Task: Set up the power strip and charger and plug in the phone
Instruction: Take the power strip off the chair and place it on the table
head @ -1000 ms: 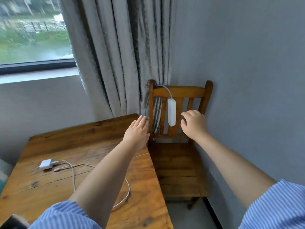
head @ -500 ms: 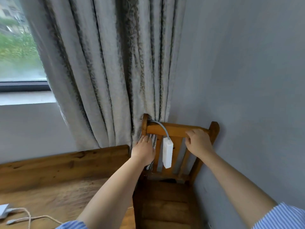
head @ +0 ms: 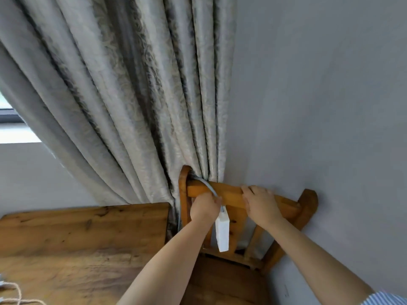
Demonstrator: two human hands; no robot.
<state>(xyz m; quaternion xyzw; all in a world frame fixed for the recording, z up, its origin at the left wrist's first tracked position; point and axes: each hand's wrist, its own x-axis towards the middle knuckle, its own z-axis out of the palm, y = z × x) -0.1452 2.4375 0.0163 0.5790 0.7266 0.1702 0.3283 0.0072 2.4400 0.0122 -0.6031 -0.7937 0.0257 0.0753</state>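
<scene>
Left hand [head: 203, 208] is pinching the power strip [head: 222, 232] cord [head: 207, 188], lower centre of frame. Right hand [head: 261, 203] is gripping the chair [head: 308, 201] top rail, fingers curled over it.

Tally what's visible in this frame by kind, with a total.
Hands: 2 (left hand, right hand)
Power strip: 1
Chair: 1
Table: 1
Curtain: 1
Total: 6

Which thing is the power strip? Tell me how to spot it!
Find the wooden chair pushed into the corner beside the grey curtain. A grey cord comes over its top rail, where the left hand grips it. The power strip dangles from that cord: the only white, boxy thing among all the brown slats.
</scene>
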